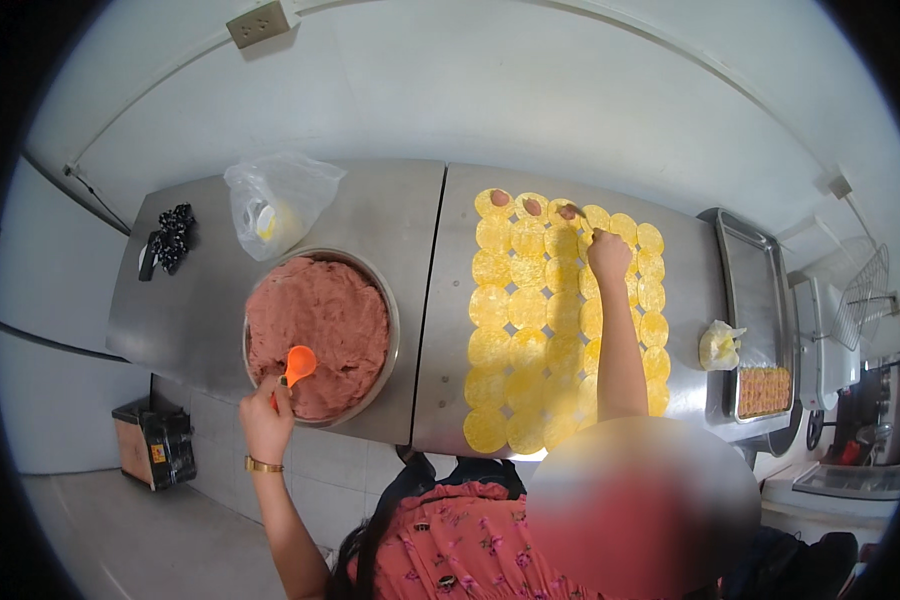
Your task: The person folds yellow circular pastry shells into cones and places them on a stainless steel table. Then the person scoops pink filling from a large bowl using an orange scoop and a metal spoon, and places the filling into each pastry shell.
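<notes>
My left hand [268, 415] is closed round the handle of an orange spoon [301, 362]. The spoon's bowl is over pink ground meat [320, 310], which fills a large round metal bowl [394, 330]. Over on the right, my right hand [609, 255] grips a thin utensil [581, 218], its kind too small to make out. Its tip is at a dab of meat on a yellow round wrapper [560, 211] in the far row. Two wrappers to its left carry meat dabs [532, 207]. Rows of bare yellow wrappers [490, 305] lie flat on the metal table, partly behind my right forearm.
A clear plastic bag [280, 205] stands behind the bowl. At the far left lies a black patterned cloth [174, 238]. On the right are a small plastic bag with something yellow [720, 346] and a metal tray [748, 290] holding filled pieces [764, 391] at its near end.
</notes>
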{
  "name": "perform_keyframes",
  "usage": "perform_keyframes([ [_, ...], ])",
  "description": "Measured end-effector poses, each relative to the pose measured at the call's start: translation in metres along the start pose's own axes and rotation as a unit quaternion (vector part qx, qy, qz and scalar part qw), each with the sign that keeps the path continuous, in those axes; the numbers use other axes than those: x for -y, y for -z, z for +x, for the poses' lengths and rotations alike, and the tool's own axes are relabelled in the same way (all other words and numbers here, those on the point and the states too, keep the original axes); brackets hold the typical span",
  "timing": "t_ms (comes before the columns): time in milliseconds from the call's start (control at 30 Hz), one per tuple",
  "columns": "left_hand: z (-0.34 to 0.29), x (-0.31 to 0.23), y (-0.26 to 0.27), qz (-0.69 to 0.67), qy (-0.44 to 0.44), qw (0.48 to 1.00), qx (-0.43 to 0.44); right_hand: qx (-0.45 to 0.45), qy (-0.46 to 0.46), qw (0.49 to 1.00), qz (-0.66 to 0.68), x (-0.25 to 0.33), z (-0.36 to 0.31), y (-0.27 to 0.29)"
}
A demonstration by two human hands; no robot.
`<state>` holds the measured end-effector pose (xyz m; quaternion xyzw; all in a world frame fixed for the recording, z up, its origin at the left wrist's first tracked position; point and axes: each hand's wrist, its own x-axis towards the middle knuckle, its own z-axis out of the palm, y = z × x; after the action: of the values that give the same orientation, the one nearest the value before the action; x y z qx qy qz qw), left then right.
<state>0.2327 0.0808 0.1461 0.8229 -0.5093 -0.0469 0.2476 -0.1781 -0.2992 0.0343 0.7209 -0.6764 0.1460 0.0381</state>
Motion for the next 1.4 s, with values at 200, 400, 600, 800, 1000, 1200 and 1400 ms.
perform_keyframes([
  [200,0.003,0.005,0.005,-0.020,0.013,0.999,0.023,-0.065,-0.084,0.964,0.242,0.014,-0.004,0.032],
  [400,0.002,0.025,0.000,-0.120,-0.016,0.993,0.005,0.230,0.023,0.670,0.705,0.101,-0.056,0.092],
  [600,0.002,0.036,0.002,-0.056,-0.031,0.998,0.022,0.066,0.447,0.861,0.234,0.231,-0.166,0.148],
  [800,-0.005,0.039,0.016,-0.033,-0.062,0.997,0.009,0.077,0.459,0.874,0.140,0.262,-0.190,0.172],
  [1000,-0.017,0.040,0.029,0.066,-0.165,0.984,-0.008,0.072,0.445,0.882,0.139,0.268,-0.202,0.169],
  [1200,-0.010,0.048,0.034,0.114,-0.228,0.967,-0.003,-0.026,0.527,0.839,0.137,0.272,-0.212,0.167],
  [1400,-0.008,0.050,0.032,0.118,-0.231,0.966,-0.013,0.013,0.503,0.859,0.098,0.270,-0.225,0.160],
])
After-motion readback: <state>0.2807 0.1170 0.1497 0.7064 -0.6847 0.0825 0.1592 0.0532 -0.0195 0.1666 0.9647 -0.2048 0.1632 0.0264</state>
